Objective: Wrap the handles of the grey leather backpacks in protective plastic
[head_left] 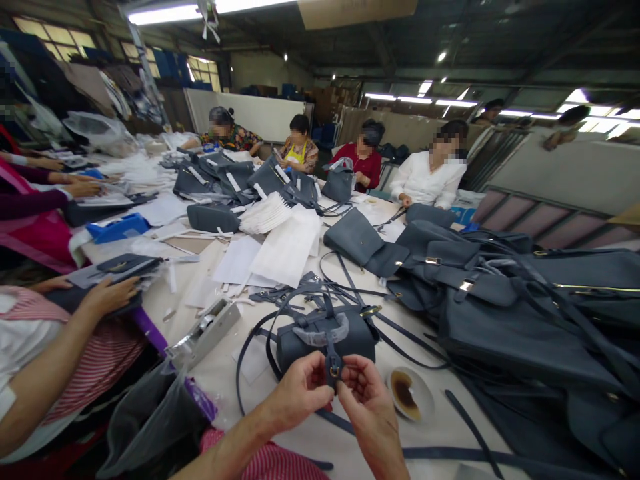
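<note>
At the near edge of the table [225, 370], both hands are on the small grey bag [325, 340]. Left hand [300, 390] and right hand [370, 400] each pinch the short strap tab [332, 367] with thumb and forefinger. The tab has a gold ring and hangs off the bag's front. Other fingers curl loose, nothing else held. Bag stands upright just behind the hands, loose straps [470, 431] lying on the table around it. Looks like soft leather or imitation: light and floppy, body likely dents if squeezed, straps tangle easily. Tab is narrow, ring is small smooth metal and probably slippery, so a fingertip grip right beside the ring seems soundest. For the whole bag, take the top handle. Dish [423, 400] of brown liquid sits just right of the right hand, near the straps: stain risk. Tape dispenser [205, 330] to the left, pile of same-colour bags [500, 313] to the right. Co-worker's hand [107, 293] lies flat on a grey piece at far left, well apart.
</note>
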`<state>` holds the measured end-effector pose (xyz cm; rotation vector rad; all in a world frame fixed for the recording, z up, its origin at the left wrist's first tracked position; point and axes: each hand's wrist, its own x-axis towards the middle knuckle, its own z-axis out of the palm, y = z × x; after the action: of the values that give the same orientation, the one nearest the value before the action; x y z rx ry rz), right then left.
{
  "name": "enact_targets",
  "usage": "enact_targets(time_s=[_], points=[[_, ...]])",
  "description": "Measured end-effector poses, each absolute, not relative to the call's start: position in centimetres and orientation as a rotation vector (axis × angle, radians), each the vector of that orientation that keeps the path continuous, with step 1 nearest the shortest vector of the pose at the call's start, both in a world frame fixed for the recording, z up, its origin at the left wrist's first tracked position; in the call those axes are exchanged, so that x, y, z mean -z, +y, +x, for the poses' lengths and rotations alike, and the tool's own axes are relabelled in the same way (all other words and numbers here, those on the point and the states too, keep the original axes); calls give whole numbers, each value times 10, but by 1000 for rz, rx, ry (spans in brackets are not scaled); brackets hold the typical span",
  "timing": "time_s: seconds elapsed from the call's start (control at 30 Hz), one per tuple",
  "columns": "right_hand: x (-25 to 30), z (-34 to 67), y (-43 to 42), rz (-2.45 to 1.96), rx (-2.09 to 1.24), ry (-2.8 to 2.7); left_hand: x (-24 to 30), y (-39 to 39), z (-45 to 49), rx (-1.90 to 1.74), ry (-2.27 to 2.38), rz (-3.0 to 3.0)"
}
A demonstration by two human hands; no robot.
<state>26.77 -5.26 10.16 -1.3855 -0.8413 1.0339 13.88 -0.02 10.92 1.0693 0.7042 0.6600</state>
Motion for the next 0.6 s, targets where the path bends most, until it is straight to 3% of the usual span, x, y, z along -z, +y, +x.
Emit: enact_targets(time_s=[0.17, 0.33, 0.6], points=[[-98, 269, -57, -1633, -830, -957, -99, -7, 143, -791, 838, 1255], [-101, 265, -59, -1418, -1108, -710, -102, -7, 145, -889, 1105, 1551], [-103, 266, -63, -1400, -1264, -700, -96, -4, 140, -717, 865, 1041]])
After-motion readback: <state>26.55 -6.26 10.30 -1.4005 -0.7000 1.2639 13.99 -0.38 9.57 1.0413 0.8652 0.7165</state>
